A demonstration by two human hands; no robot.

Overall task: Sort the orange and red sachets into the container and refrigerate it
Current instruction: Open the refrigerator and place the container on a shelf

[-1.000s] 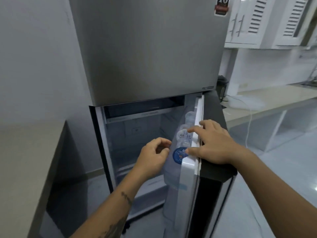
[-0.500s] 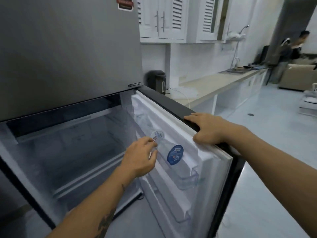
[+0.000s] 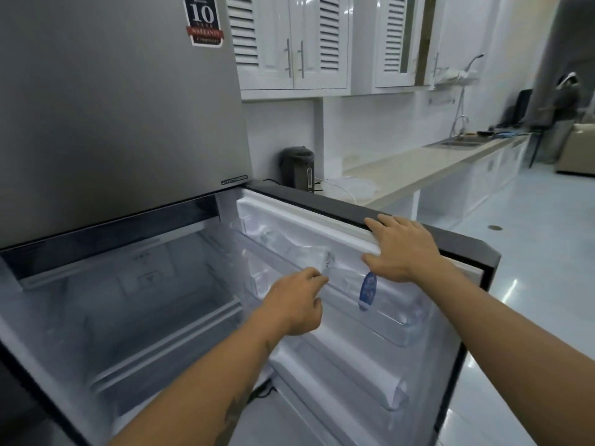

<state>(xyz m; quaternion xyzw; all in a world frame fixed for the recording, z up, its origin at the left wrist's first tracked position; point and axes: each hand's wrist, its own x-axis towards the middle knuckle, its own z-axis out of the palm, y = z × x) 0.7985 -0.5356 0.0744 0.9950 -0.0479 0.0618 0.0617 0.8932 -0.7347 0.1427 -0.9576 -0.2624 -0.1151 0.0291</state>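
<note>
The right hand [image 3: 402, 249] lies on the top edge of the open fridge door [image 3: 370, 217], fingers straight over the rim and thumb against the white inner lining; its grip is spread, pressing rather than clasping. The left hand [image 3: 297, 304] reaches to the upper door bin [image 3: 396, 320], fingers loosely bent at the clear rim, and whether its grip pinches anything cannot be told. No orange or red sachets or container can be made out; the bin shows only clear plastic with a blue round label [image 3: 368, 289]. Left of the door, the fridge compartment [image 3: 135, 310] stands open with bare white shelves. Behind the door, a dark kettle-like pot [image 3: 297, 167] sits on the table [image 3: 418, 170], with a sink [image 3: 460, 143] farther along under white louvred cabinets [image 3: 293, 43]. A person [image 3: 565, 117] stands far right.
</note>
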